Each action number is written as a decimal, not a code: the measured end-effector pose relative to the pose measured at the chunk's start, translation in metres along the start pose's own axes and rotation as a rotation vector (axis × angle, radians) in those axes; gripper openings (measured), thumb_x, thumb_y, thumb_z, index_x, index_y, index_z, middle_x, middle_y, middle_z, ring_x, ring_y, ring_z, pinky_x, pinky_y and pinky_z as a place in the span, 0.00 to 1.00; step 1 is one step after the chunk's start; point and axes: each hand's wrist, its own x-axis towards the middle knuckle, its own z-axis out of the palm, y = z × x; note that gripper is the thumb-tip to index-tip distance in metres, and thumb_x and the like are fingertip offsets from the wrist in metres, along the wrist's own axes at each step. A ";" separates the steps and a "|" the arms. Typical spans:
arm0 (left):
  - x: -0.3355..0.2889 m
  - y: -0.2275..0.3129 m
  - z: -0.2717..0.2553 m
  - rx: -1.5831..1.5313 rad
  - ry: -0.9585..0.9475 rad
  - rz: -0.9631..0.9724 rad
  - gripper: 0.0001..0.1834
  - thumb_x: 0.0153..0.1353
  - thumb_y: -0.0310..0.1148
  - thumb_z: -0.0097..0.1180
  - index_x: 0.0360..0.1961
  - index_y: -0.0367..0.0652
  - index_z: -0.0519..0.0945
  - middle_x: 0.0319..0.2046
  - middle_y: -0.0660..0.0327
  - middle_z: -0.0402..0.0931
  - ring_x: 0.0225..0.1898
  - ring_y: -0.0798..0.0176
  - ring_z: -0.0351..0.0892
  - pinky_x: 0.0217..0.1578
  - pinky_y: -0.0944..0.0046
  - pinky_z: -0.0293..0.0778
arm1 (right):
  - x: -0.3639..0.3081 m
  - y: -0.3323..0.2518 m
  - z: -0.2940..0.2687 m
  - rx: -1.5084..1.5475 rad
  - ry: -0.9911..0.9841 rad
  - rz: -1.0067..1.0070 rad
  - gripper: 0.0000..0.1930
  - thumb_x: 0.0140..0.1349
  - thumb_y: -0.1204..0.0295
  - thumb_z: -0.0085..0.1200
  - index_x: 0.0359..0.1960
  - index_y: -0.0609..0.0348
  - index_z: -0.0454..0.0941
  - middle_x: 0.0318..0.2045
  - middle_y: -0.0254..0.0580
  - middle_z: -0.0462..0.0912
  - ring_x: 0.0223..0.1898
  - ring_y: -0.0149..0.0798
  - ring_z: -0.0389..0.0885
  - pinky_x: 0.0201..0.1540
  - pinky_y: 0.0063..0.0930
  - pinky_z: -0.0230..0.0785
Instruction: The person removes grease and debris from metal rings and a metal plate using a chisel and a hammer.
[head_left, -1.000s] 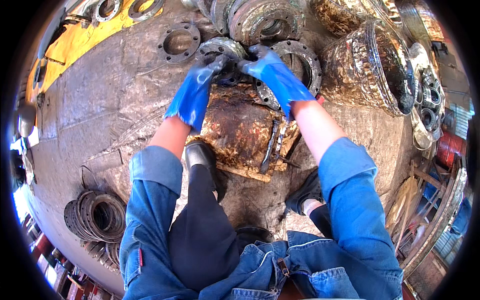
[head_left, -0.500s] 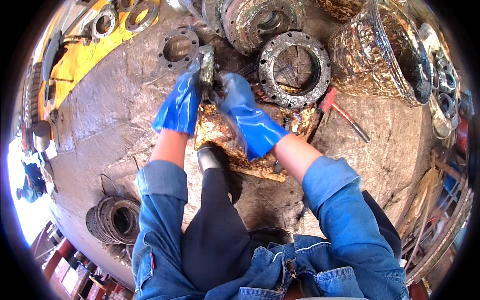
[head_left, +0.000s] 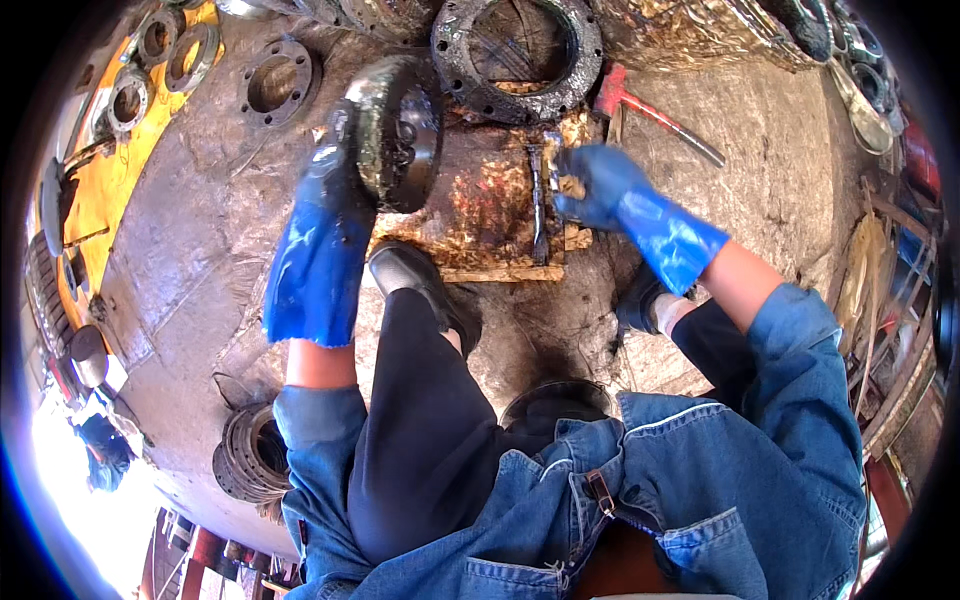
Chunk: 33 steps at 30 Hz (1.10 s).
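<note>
My left hand [head_left: 335, 175], in a greasy blue glove, is closed around the left side of a thick, dark metal flange [head_left: 400, 130]. The flange stands on edge, tilted, over a grimy wooden board [head_left: 470, 215]. Nearer the board's right edge is my right hand [head_left: 605, 185], also gloved in blue and a little blurred. Its thumb and fingers are curled but apart, with a gap between them. Just left of those fingertips, a dark chisel-like bar [head_left: 539, 205] lies on the board, beside a shorter shiny metal piece [head_left: 553, 160] that I cannot make out.
A larger bolt-holed flange [head_left: 590, 50] lies at the board's far edge, with a red-headed hammer [head_left: 650, 110] to its right. A smaller flange ring [head_left: 275, 85] lies at far left. Stacked rings [head_left: 250, 450] sit near left. A coated drum [head_left: 690, 35] is at far right.
My right hand has left the flange and moved right, toward the bar. My left hand keeps hold of the flange, which has turned to show more of its face. The view has shifted.
</note>
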 end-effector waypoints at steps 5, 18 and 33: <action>0.037 -0.044 -0.004 0.058 0.076 -0.155 0.18 0.68 0.36 0.48 0.55 0.37 0.73 0.45 0.56 0.79 0.44 0.56 0.80 0.45 0.57 0.77 | -0.046 -0.001 0.057 -0.224 -0.261 0.250 0.23 0.46 0.59 0.66 0.44 0.53 0.78 0.36 0.50 0.80 0.40 0.51 0.81 0.42 0.44 0.73; 0.056 -0.060 -0.016 0.357 -0.107 -0.023 0.21 0.68 0.41 0.48 0.58 0.44 0.72 0.48 0.57 0.78 0.44 0.56 0.78 0.46 0.55 0.77 | -0.034 0.023 0.086 -0.437 -0.166 0.453 0.12 0.49 0.70 0.59 0.37 0.55 0.79 0.32 0.47 0.82 0.34 0.48 0.82 0.27 0.52 0.71; 0.052 -0.036 -0.028 0.218 -0.030 -0.165 0.21 0.64 0.41 0.54 0.55 0.43 0.74 0.47 0.55 0.78 0.45 0.56 0.78 0.45 0.55 0.77 | -0.061 0.028 0.109 -0.198 -0.036 0.445 0.09 0.47 0.69 0.57 0.33 0.50 0.79 0.29 0.50 0.81 0.32 0.50 0.82 0.31 0.43 0.73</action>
